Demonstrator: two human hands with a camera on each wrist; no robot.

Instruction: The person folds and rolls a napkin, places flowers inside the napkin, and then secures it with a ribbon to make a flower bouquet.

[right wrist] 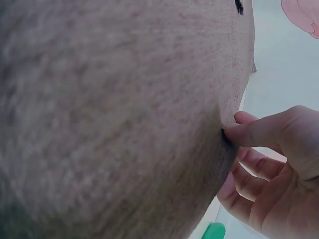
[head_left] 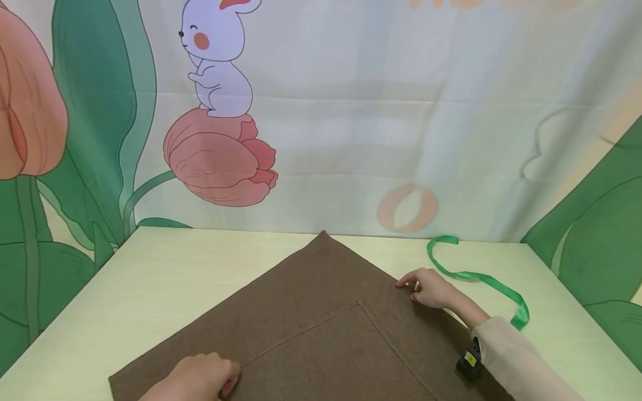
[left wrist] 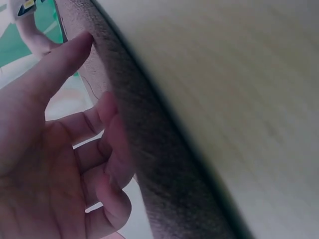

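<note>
A large brown felt-like cloth (head_left: pixel 311 289) lies cornerwise on the table, with stitched lines forming a squared corner inside its edges. At its right edge, my right hand (head_left: pixel 432 287) pinches the border between thumb and fingers. The right wrist view shows that hand (right wrist: pixel 284 164) with its thumb on the brown fabric (right wrist: pixel 124 99) and fingers behind the edge. My left hand (head_left: pixel 193 380) rests on the cloth's near left part. In the left wrist view its thumb and loosely bent fingers (left wrist: pixel 107 149) touch the fabric (left wrist: pixel 149 139), with a gap between them.
Behind the right hand a curling green ribbon (head_left: pixel 473 275) lies on the pale table (head_left: pixel 170 278). A printed curtain (head_left: pixel 321 139) with a rabbit and tulips hangs at the table's back edge. A small black device (head_left: pixel 470 361) sits at the right wrist.
</note>
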